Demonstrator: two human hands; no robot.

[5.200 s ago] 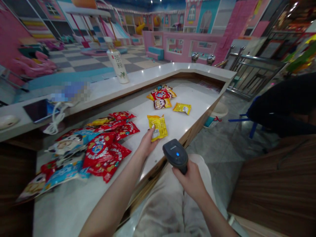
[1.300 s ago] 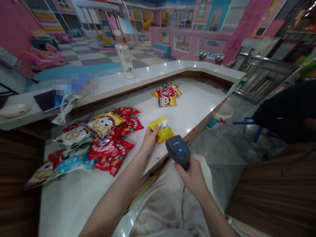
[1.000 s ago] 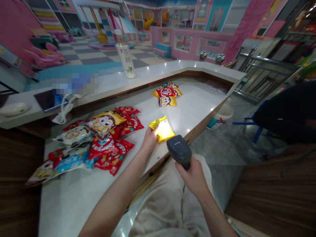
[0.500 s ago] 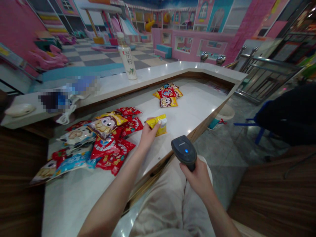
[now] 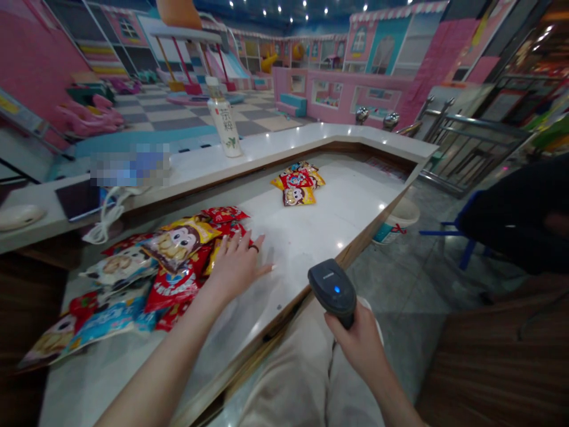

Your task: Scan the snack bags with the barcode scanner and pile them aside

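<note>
Packet pile on counter being overlapped by spread, empty left hand; contact unclear. Right of pile, scanner being gripped by right hand. Beyond pile, smaller packet group being kept apart; share handled unclear. Rightward room being bounded by front edge, raised ledge.

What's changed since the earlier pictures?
The left hand has moved left to the big pile of snack bags and spread open, letting go of the yellow bag, seemingly now partly beneath it. A monkey-faced bag, not there at first, tops the pile. The right hand still grips the scanner; the bottle and smaller pile stayed put.
</note>
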